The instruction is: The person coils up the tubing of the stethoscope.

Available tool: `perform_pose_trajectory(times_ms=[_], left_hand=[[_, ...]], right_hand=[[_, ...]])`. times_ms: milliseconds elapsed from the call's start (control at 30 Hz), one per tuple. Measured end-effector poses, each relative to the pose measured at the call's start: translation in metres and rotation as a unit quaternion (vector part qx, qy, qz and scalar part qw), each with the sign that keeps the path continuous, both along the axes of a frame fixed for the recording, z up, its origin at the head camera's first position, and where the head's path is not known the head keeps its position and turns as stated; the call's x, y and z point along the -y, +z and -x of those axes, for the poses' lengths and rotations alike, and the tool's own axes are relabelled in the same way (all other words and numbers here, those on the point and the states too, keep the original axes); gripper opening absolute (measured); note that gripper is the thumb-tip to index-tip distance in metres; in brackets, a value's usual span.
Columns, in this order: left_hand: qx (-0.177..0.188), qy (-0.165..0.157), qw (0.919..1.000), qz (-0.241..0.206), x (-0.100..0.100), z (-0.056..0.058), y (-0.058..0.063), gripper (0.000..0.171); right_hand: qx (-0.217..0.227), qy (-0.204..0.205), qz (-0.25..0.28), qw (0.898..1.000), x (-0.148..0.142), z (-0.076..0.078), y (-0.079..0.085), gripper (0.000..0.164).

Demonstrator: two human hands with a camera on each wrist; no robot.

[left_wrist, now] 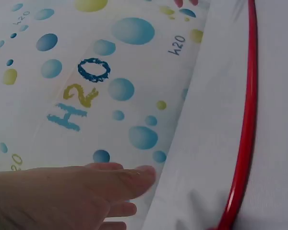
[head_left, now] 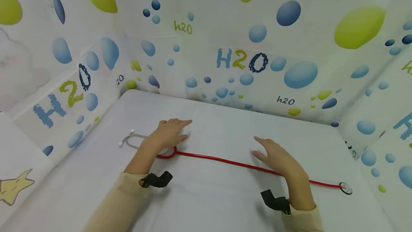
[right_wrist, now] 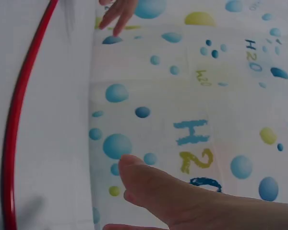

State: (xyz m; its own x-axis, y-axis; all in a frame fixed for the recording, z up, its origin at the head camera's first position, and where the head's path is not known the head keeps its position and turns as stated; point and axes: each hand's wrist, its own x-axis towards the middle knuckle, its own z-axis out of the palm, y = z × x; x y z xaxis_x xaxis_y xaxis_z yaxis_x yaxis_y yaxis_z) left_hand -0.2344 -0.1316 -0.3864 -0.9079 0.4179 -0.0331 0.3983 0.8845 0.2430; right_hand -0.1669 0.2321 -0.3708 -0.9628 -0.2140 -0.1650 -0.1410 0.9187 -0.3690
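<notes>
A stethoscope with red tubing (head_left: 219,159) lies stretched across the white table. Its metal earpieces (head_left: 132,137) are at the left, partly covered from view by my left hand and forearm; the round chest piece (head_left: 346,188) is at the far right. My left hand (head_left: 168,133) is held above the forked end with its fingers extended and nothing in them. Over the right part of the tubing, my right hand (head_left: 275,156) hovers, fingers loosely extended and holding nothing. In both wrist views the red tubing (left_wrist: 249,96) runs apart from the hand.
The white table (head_left: 206,199) backs onto walls of white sheeting (head_left: 199,60) printed with blue and green drops and H2O lettering. A yellow star print (head_left: 16,187) shows at the far left. Dark straps (head_left: 157,180) sit on both wrists.
</notes>
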Motion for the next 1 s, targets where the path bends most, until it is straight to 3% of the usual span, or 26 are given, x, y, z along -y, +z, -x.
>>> perform_pose_trajectory(times_ms=[133, 300, 600, 867, 1000], left_hand=[[0.08, 0.015, 0.9966, 0.017, 0.033, 0.001, -0.005, 0.087], [0.14, 0.036, 0.9883, 0.048, 0.062, 0.002, -0.004, 0.094], [0.143, 0.047, 0.9851, 0.084, 0.071, 0.001, -0.003, 0.053], [0.158, 0.041, 0.9861, 0.029, 0.074, 0.001, -0.012, 0.026], [0.17, 0.04, 0.9845, 0.013, 0.072, 0.003, -0.013, 0.021]], right_hand=[[0.034, 0.028, -0.018, 0.999, 0.011, 0.006, -0.007, 0.061], [0.003, 0.061, -0.048, 0.997, 0.021, 0.012, -0.015, 0.051], [0.031, 0.049, -0.036, 0.998, 0.029, 0.014, -0.042, 0.019], [0.037, 0.05, -0.021, 0.998, 0.035, 0.012, -0.051, 0.009], [0.029, 0.054, -0.028, 0.998, 0.035, 0.014, -0.052, 0.01]])
